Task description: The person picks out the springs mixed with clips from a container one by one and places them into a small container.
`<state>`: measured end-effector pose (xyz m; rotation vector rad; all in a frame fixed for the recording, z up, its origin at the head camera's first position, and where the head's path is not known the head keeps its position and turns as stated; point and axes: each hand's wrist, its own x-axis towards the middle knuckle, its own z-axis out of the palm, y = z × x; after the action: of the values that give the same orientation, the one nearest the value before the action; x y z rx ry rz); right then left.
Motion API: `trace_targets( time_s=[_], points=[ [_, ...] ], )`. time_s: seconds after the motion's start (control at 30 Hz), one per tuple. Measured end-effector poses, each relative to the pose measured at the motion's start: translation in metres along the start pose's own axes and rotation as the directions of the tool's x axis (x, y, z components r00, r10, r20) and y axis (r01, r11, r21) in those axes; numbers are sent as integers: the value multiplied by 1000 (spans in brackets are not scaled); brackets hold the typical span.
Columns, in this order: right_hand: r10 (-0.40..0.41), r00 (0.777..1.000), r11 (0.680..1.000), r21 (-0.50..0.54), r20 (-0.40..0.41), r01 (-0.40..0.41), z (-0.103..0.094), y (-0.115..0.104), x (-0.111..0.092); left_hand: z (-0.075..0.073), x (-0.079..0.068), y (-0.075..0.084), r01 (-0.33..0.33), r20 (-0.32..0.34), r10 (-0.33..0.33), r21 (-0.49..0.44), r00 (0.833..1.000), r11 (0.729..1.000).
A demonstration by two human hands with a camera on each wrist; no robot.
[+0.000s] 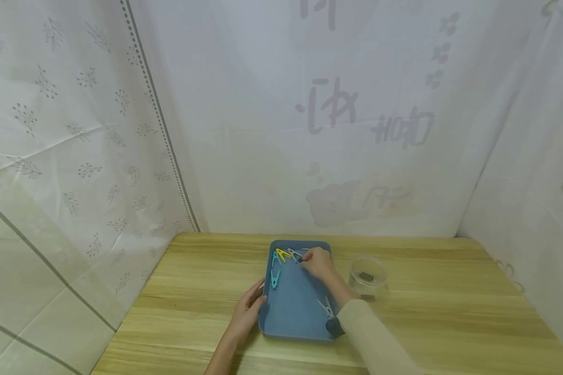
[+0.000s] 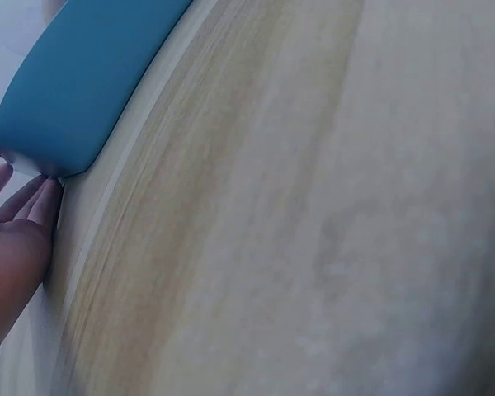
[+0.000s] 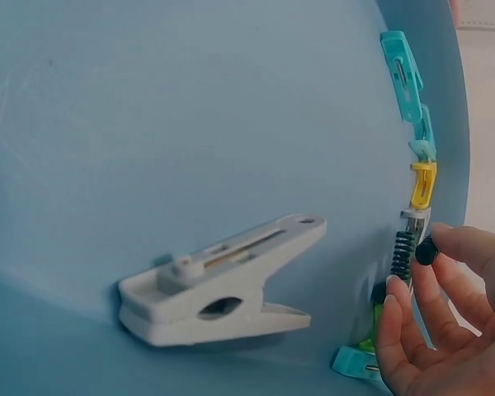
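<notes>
My right hand point(image 1: 319, 263) is over the far right part of a blue tray point(image 1: 295, 312). Between thumb and fingertips it pinches a small black ribbed piece point(image 3: 426, 251); a dark coil point(image 3: 403, 254) shows beside the fingers. Clothespins line the tray's far left: teal point(image 1: 274, 279), yellow point(image 1: 282, 254) and grey point(image 1: 294, 254). In the right wrist view, green and teal clothespins point(image 3: 355, 363) lie partly behind the hand. A white clothespin point(image 3: 223, 285) lies apart, nearer the tray's front. My left hand point(image 1: 246, 312) rests its fingers against the tray's left side.
A clear round container point(image 1: 368, 263) stands on the wooden table point(image 1: 192, 312), right of the tray, with a dark piece visible in it. A black round object point(image 1: 334, 327) is by the right sleeve. Printed white curtains point(image 1: 244, 130) hang behind and at the sides.
</notes>
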<state>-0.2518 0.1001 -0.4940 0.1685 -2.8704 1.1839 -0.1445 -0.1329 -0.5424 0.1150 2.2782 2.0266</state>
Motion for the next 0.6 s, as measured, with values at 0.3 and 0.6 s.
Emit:
trace_targets(
  time_s=[0.3,0.6],
  points=[
    [-20,1000,1000,-6,12,20,-7,-2,1,0,-1,1,-5,1,5,-4,1000,1000],
    [-50,999,999,8,19,50,-12,-11,-1,0,0,0,1,-2,-1,-9,1000,1000]
  ],
)
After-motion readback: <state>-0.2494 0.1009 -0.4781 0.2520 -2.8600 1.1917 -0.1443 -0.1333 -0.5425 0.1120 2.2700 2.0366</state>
